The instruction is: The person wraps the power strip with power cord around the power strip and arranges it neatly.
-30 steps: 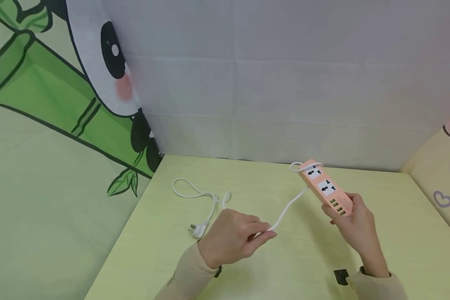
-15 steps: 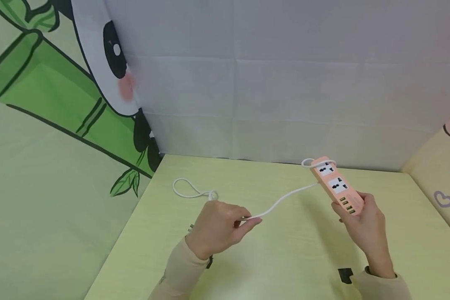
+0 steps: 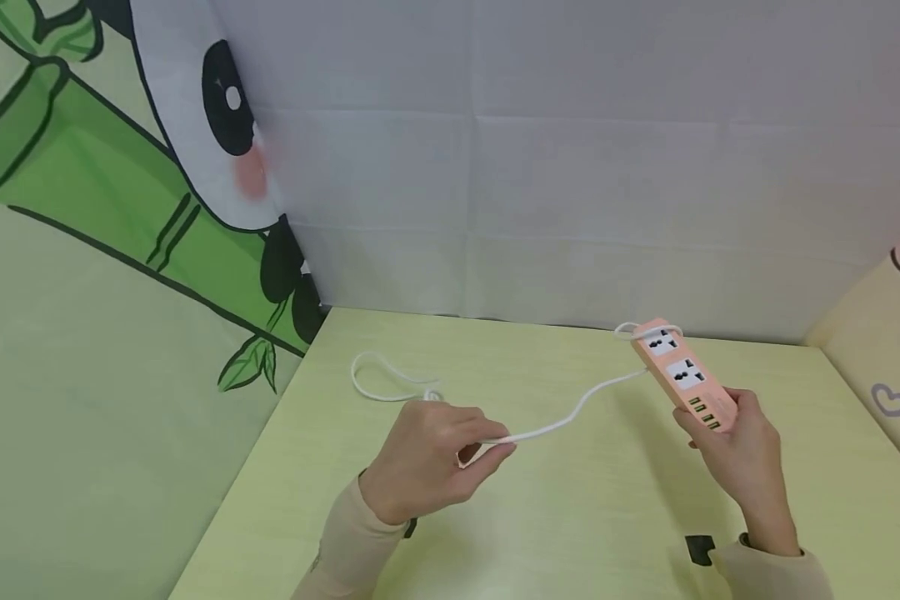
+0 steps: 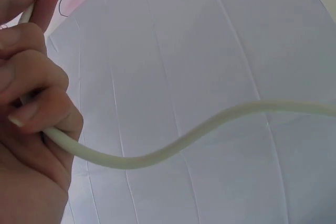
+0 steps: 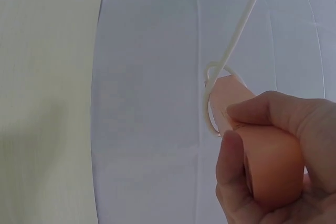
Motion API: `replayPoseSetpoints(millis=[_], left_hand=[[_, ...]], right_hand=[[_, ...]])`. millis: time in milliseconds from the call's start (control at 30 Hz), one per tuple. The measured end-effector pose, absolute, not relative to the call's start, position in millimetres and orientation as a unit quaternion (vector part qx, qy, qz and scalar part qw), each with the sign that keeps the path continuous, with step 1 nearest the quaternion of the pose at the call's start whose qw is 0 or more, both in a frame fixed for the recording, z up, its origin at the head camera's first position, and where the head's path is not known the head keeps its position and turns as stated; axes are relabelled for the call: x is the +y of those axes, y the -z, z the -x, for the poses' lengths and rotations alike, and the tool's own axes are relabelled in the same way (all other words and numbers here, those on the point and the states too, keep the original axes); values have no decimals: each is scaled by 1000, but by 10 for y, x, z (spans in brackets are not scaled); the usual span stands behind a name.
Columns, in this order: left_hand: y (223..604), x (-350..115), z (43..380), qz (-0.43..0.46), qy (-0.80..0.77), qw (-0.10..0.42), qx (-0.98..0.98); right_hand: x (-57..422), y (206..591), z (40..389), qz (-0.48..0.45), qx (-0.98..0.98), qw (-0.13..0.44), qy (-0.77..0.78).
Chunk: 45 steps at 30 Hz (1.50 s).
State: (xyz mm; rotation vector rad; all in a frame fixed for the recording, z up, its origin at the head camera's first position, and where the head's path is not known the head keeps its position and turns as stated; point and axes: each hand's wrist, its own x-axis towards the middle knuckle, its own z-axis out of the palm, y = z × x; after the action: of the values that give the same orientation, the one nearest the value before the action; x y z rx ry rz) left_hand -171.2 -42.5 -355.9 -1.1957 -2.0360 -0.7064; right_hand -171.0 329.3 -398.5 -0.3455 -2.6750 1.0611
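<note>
My right hand [image 3: 742, 446] grips the near end of an orange power strip [image 3: 675, 367], tilted above the table with its white sockets and USB ports facing up. A loop of its white cord [image 3: 570, 417] goes round the strip's far end. From the strip the cord sags across to my left hand [image 3: 435, 458], which pinches it between thumb and fingers. In the left wrist view the cord [image 4: 126, 162] also passes under the curled lower fingers [image 4: 47, 111]. The right wrist view has the strip's end [image 5: 275, 163] inside the right hand's grasp. The plug is hidden behind the left hand.
On the table [image 3: 570, 533], a loose cord loop [image 3: 378, 398] lies at the back left. A dark patch [image 3: 700, 550] shows beside the right sleeve. A pale cloth wall [image 3: 570, 208] stands along the back edge, with a printed cloth [image 3: 105, 375] on the left.
My right hand has moved right with the power strip. The left hand, still pinching the cord, has moved left, widening the span between the hands; the plug has passed out of sight behind it.
</note>
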Motion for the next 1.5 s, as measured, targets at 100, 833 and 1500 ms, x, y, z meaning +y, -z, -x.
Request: replayPoseSetpoints(millis=[100, 833, 1500], left_hand=[[3533, -431, 1717, 469, 272, 336, -770], [3476, -430, 1794, 460, 264, 488, -693], [3400, -564, 1761, 440, 295, 529, -664]], right_hand=[[3289, 3987, 1710, 104, -920, 114, -361], [3270, 4010, 1714, 54, -935, 84, -340], [3158, 3992, 1616, 51, -936, 76, -341]])
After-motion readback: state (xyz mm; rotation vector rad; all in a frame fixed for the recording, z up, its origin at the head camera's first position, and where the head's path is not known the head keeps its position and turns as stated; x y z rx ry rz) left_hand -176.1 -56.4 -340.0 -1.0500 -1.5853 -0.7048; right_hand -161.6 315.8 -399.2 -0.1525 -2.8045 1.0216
